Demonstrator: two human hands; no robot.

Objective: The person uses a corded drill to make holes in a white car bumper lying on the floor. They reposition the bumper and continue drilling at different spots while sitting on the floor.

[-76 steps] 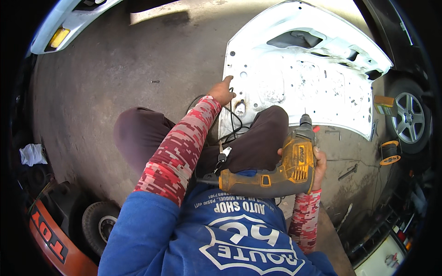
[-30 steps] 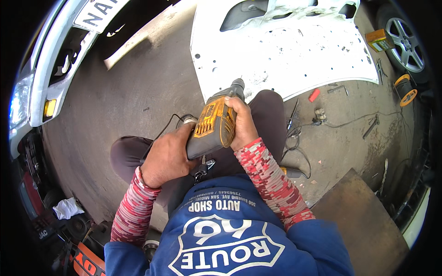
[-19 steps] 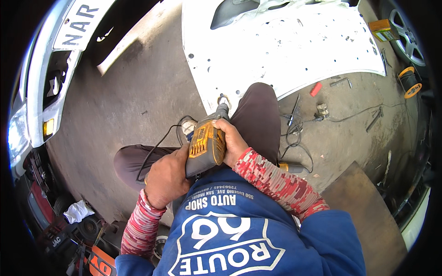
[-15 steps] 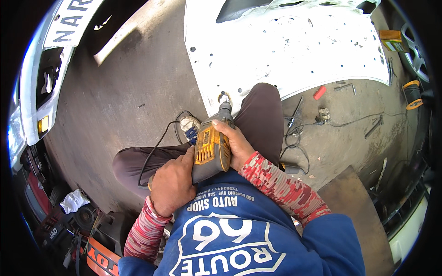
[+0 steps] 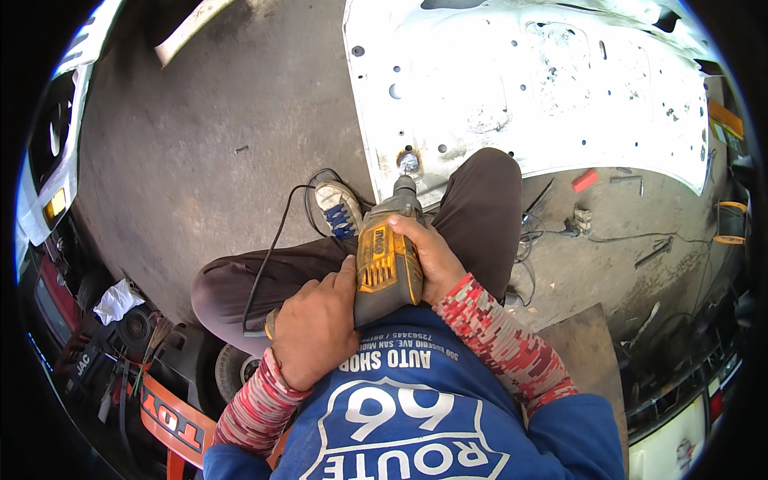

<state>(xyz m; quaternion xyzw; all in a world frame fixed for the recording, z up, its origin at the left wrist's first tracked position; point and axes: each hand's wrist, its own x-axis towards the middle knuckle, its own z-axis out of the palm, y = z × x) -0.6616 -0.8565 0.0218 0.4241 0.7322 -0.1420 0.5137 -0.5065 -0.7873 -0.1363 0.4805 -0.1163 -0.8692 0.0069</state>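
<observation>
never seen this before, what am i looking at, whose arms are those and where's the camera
No robot here: these are a person's bare hands, seen by a wide fisheye camera worn on the head, looking down, so straight edges bend. The left hand and right hand hold a yellow-and-dark power drill, pointed toward a greyish patch on a white vehicle panel; I can't tell whether it touches. On the floor nearby are a red block and a dark spool with orange rims.

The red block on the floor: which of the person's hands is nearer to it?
Right. The right hand, gripping the drill, is left of and below the red block in the picture; the left hand, also on the drill, lies farther left and lower.
</observation>
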